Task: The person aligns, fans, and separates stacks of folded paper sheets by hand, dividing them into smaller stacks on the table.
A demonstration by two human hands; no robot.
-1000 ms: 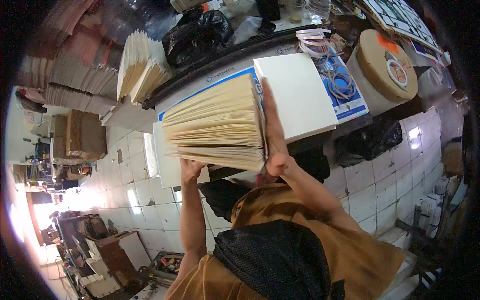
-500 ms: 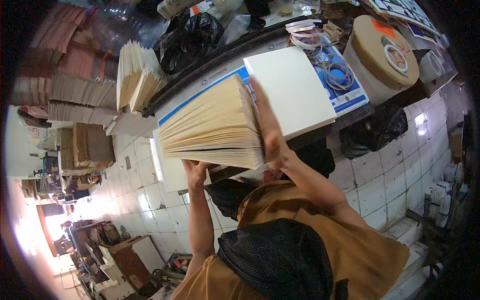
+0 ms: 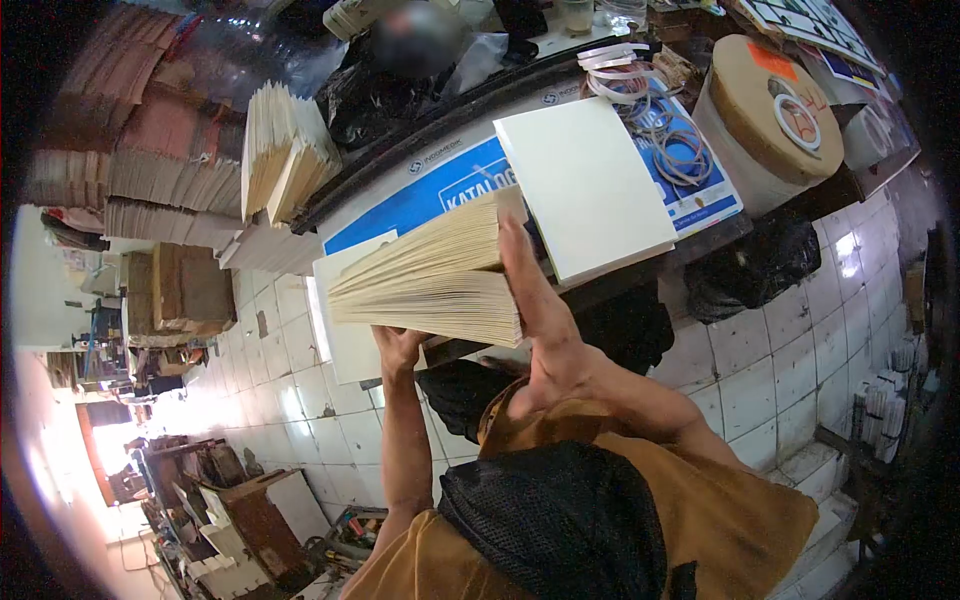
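A thick block of cream-coloured pages (image 3: 430, 275) is held at the table's front edge, its pages fanned toward the left. My left hand (image 3: 400, 350) grips it from below at its lower edge, with the fingers partly hidden under the pages. Along the block's right end lies my right hand (image 3: 535, 285), closed against the spine with its fingertips near the top corner. Right of the block rests a white book or pad (image 3: 590, 190) on a blue and white printed sheet (image 3: 425, 195). A pale board (image 3: 350, 355) shows beneath the block's left side.
Rings of thin strips (image 3: 682, 155) lie at the right beside a large cardboard-topped roll (image 3: 775, 110). Another fanned page block (image 3: 285, 160) stands at the back left, near tall paper stacks (image 3: 170, 175). A black plastic bag (image 3: 375, 100) sits behind the table's raised edge.
The page block has dropped lower and its top has come down, uncovering more of the blue printed sheet. My right hand has moved down and its fingers have curled onto the block.
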